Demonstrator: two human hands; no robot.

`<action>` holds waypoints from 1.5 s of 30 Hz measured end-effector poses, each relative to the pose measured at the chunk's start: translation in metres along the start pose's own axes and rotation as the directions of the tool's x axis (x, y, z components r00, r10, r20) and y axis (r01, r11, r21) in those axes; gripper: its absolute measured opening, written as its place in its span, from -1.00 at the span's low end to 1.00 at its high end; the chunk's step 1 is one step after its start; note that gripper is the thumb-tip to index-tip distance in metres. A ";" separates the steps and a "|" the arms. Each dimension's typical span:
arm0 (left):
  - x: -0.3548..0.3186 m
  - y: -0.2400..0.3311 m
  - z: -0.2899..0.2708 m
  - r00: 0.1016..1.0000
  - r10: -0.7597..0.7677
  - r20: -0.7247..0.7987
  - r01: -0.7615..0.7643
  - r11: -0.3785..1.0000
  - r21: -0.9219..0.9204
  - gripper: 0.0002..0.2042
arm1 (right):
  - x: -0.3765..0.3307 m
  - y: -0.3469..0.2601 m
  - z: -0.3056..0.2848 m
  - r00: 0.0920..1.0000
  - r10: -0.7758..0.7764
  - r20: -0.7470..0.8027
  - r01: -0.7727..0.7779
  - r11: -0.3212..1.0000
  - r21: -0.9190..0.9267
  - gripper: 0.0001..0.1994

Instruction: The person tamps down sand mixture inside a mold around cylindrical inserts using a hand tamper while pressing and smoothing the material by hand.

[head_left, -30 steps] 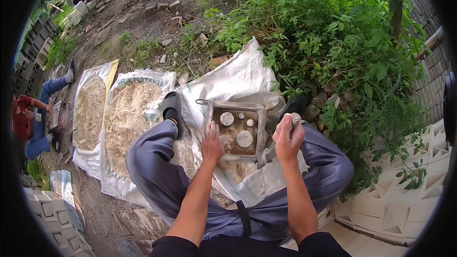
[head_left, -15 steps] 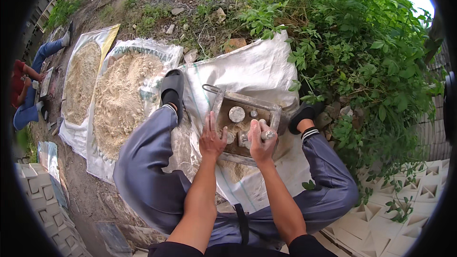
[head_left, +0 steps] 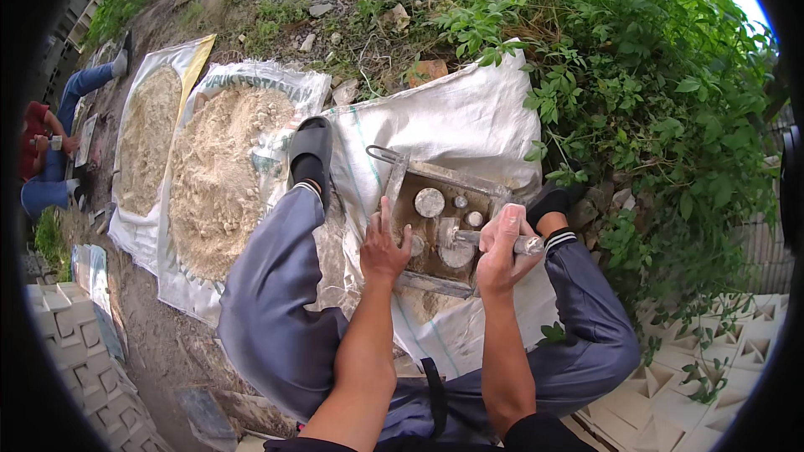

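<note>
Head view: big white woven sack spread under me, there to catch spill, I judge; dense bush crowds it from 1 to 4 o'clock. Two sand heaps on sacks lie at 9 o'clock, open dirt beyond. My legs straddle the metal mould box at centre, which keeps it close. Free room only toward 12 o'clock on the sack. Left hand presses flat, fingers spread and released, on the box's near-left rim to steady it. Right hand is clenched round a metal tamper handle, head lying over the box's near-right part. Pale block stacks at 4 o'clock.
</note>
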State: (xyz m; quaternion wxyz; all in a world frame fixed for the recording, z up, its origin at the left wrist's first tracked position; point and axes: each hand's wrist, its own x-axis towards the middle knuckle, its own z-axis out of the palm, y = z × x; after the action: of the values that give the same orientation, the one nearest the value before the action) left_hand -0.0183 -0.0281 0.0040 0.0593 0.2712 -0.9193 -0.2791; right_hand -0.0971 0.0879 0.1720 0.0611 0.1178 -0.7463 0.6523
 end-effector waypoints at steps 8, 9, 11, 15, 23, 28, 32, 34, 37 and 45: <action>0.003 0.000 0.001 0.998 0.030 -0.049 -0.032 0.999 -0.042 -0.26 | 0.010 0.011 -0.006 0.972 0.057 -0.230 -0.076 0.995 -0.071 -0.60; 0.002 0.001 0.000 0.998 0.033 -0.046 -0.035 0.999 -0.039 -0.26 | 0.009 0.005 -0.008 0.952 0.058 -0.301 -0.075 0.996 -0.047 -0.61; 0.003 0.008 -0.002 0.999 0.020 -0.033 -0.021 0.999 -0.048 -0.26 | 0.002 0.026 -0.009 0.947 0.079 -0.311 -0.093 0.995 -0.030 -0.61; 0.000 0.002 -0.003 1.000 -0.003 -0.014 0.003 1.000 0.008 -0.26 | 0.014 0.029 -0.004 0.969 0.125 -0.213 -0.152 0.982 -0.115 -0.57; 0.003 0.001 -0.001 1.000 0.016 -0.005 -0.016 1.000 -0.012 -0.26 | 0.014 0.015 -0.001 0.957 0.195 -0.215 -0.233 0.959 -0.164 -0.56; 0.000 0.012 -0.005 0.998 0.053 -0.041 -0.053 0.999 -0.012 -0.26 | 0.003 0.045 0.002 0.975 0.125 -0.183 -0.169 0.953 -0.252 -0.56; 0.001 0.004 -0.006 1.000 -0.003 0.006 0.003 1.000 -0.011 -0.26 | 0.005 -0.007 0.001 0.951 0.232 -0.205 -0.274 0.939 -0.208 -0.56; 0.003 0.010 -0.006 1.000 0.006 -0.008 -0.006 1.000 -0.004 -0.26 | -0.002 -0.001 0.001 0.900 0.305 -0.311 -0.335 0.941 -0.046 -0.56; 0.000 0.010 -0.005 1.000 -0.006 0.025 0.006 1.000 -0.001 -0.27 | 0.005 0.036 -0.004 0.970 0.217 -0.109 -0.232 0.960 -0.155 -0.54; 0.003 0.005 -0.005 1.000 -0.009 0.008 0.009 0.999 0.038 -0.26 | 0.003 0.031 0.006 0.999 -0.021 -0.046 0.011 0.977 -0.211 -0.58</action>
State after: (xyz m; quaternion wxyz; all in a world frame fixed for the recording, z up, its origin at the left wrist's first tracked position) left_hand -0.0217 -0.0284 0.0108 0.0491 0.2753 -0.9234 -0.2630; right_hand -0.1080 0.0850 0.1419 0.0964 0.1012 -0.8085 0.5716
